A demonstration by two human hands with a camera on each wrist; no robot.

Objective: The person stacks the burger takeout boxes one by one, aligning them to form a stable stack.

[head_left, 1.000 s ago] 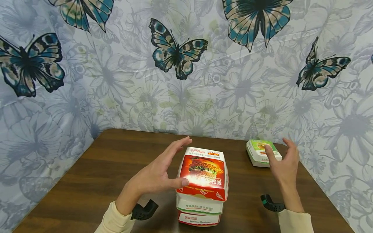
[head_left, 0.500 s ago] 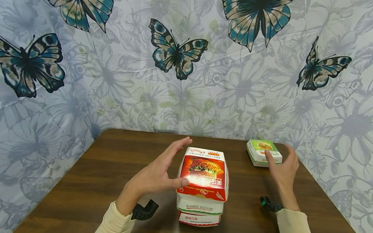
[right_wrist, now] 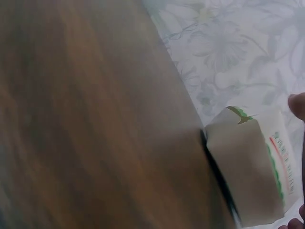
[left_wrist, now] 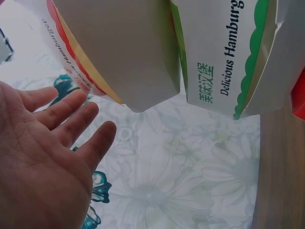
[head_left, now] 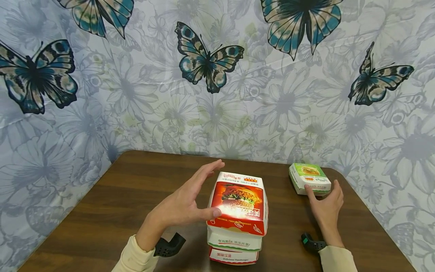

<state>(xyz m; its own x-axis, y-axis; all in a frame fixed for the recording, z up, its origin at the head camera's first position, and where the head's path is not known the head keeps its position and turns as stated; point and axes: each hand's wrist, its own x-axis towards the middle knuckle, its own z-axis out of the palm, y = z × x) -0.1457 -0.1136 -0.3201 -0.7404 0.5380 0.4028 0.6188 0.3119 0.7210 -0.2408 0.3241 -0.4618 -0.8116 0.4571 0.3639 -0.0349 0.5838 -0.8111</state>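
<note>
A stack of three hamburger boxes stands at the table's near middle. On top is a red box with a burger picture (head_left: 239,200), then a white box with green trim (head_left: 234,238), then a red-and-white box (head_left: 233,255). My left hand (head_left: 185,202) is at the stack's left side, fingers extended, its thumb over the top box's edge; in the left wrist view its fingers are apart from the cardboard. At the back right lies a green-and-white hamburger box (head_left: 310,177). My right hand (head_left: 326,206) is spread at its near side; whether it touches cannot be told.
The brown wooden table (head_left: 142,189) ends at the back against a butterfly-and-flower patterned cloth (head_left: 142,94). The green-and-white box lies close to the table's far right corner. Black wrist cameras, such as the left one (head_left: 169,244), sit below each hand.
My right hand has moved lower, from beside the green-and-white box to its near side, with its fingers coming down. The left hand and the stack have stayed in place.
</note>
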